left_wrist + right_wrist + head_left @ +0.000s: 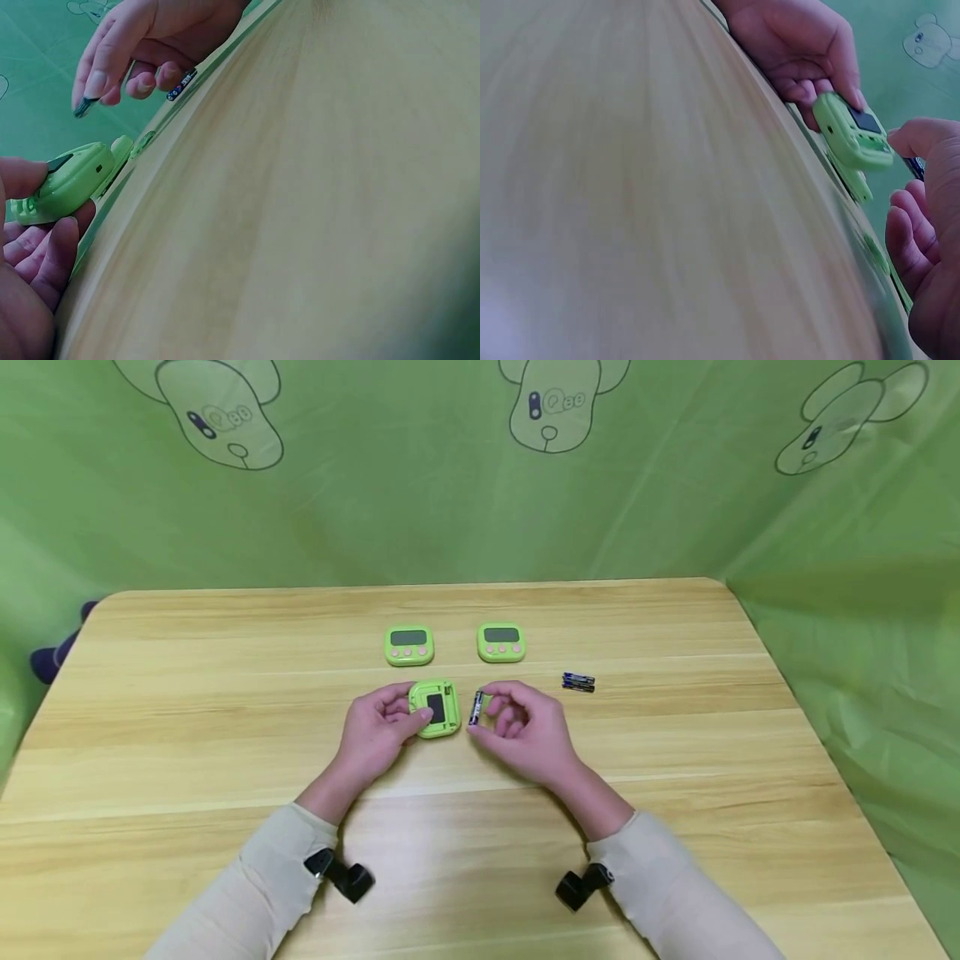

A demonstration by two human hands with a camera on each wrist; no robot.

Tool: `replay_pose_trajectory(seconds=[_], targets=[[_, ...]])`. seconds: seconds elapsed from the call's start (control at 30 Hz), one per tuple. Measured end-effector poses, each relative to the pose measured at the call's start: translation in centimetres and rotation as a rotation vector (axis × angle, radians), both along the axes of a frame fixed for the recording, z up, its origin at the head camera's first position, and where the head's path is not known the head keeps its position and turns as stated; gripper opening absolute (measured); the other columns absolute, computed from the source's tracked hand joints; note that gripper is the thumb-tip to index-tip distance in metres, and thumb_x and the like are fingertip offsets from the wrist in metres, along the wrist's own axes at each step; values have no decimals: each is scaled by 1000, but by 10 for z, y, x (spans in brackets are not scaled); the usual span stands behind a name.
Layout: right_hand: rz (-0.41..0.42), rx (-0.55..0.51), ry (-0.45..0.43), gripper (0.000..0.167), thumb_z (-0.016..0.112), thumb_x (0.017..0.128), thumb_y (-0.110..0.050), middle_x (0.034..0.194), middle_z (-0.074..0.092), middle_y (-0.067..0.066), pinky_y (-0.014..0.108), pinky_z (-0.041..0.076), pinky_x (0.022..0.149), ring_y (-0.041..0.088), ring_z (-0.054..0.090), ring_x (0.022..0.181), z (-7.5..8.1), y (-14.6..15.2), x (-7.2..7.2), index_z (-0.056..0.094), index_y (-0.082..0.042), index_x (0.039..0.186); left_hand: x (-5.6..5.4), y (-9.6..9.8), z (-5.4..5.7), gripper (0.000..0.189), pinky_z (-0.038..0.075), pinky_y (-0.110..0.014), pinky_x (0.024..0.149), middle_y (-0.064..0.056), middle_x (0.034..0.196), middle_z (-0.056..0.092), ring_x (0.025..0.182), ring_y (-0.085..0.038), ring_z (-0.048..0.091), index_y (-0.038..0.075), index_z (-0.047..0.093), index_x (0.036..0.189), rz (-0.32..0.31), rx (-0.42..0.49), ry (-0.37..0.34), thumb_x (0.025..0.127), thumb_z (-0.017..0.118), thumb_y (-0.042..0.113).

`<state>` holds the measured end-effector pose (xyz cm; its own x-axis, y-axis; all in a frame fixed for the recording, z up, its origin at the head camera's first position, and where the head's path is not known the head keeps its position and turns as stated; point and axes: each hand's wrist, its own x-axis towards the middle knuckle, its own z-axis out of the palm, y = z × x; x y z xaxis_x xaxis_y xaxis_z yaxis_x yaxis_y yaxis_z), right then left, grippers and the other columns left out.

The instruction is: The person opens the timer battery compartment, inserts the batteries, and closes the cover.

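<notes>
My left hand (375,727) grips a green digital timer (447,723), thumb pressed over its back. The back faces up, showing a black rectangle in the middle and an uncovered battery slot along the right side. Just to the right, my right hand (528,731) pinches a small dark battery (476,708) between thumb and forefinger, its ends at the two fingertips. A narrow gap separates battery and timer in the head view. In the right wrist view the timer (844,139) is tilted, and the battery (915,166) is mostly hidden behind the thumb.
Behind my hands, two more green timers (408,646) lie screen up, the other timer (501,643) to the right. Two dark batteries (578,682) lie side by side right of my right hand. A green curtain (420,510) hangs beyond the wooden table's (225,635) far edge.
</notes>
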<state>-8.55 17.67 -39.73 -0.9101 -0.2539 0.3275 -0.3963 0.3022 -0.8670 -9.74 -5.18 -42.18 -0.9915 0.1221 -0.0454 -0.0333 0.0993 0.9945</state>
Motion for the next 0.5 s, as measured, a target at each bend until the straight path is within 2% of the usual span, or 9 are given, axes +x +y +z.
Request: replay_pose_trajectory(seconds=[0.13, 0.33, 0.5], targets=[[27, 10, 18, 48, 86, 72, 5, 88, 66, 18, 26, 51, 49, 22, 58, 60, -16, -6, -8, 66, 4, 115, -1, -1, -1, 43, 54, -23, 58, -12, 86, 71, 67, -13, 62, -7, 62, 127, -10, 7, -8, 88, 75, 4], [76, 22, 62, 47, 87, 75, -3, 89, 66, 10, 26, 53, 50, 16, 59, 61, -21, -14, -12, 68, -3, 117, -1, 0, 0, 44, 56, -25, 57, -13, 85, 70, 66, -13, 63, -7, 62, 128, -11, 27, -7, 88, 75, 4], [95, 52, 95, 47, 87, 76, -4, 89, 65, 9, 26, 54, 51, 14, 59, 62, -22, -16, -12, 69, -2, 118, 0, 0, 0, 44, 55, -25, 57, -13, 85, 70, 66, -13, 63, -7, 61, 128, -19, 44, -7, 88, 75, 3]])
